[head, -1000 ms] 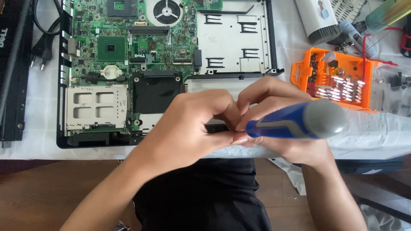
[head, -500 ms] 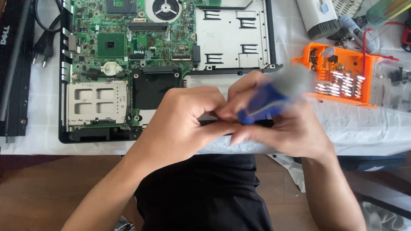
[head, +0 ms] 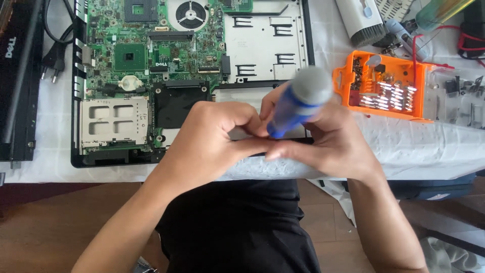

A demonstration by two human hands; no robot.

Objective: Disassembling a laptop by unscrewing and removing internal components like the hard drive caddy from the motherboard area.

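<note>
A white cloth covers the worktop (head: 444, 146), with wooden floor showing below its near edge. On the cloth lies an opened laptop base (head: 192, 81), its green motherboard (head: 151, 45) bare, a round cooling fan (head: 191, 13) at the top and a silver card slot (head: 114, 123) at the lower left. Both hands meet at the base's near edge, just right of centre. The right hand (head: 328, 146) has its fingers wrapped closed around a blue screwdriver (head: 298, 103) with a grey end cap. The tool stands steeply, long axis nearly along the line of sight, cap up toward the camera and tip down and a little left toward the laptop's front rim. The tip itself is hidden between the hands. The left hand (head: 212, 139) curls in from the left, fingers bent and pinched together right at the shaft's lower end, touching the right hand's fingers; whether it grips something small cannot be told. Just right of the screwdriver sits an orange bit case (head: 389, 86), open, close to the right hand's knuckles, so room is tight on that side. Left of the base a black power adapter (head: 17, 86) lies along the worktop's edge, with a plug (head: 53, 60) beside it. Open cloth stretches right of the hands, under the case.
</note>
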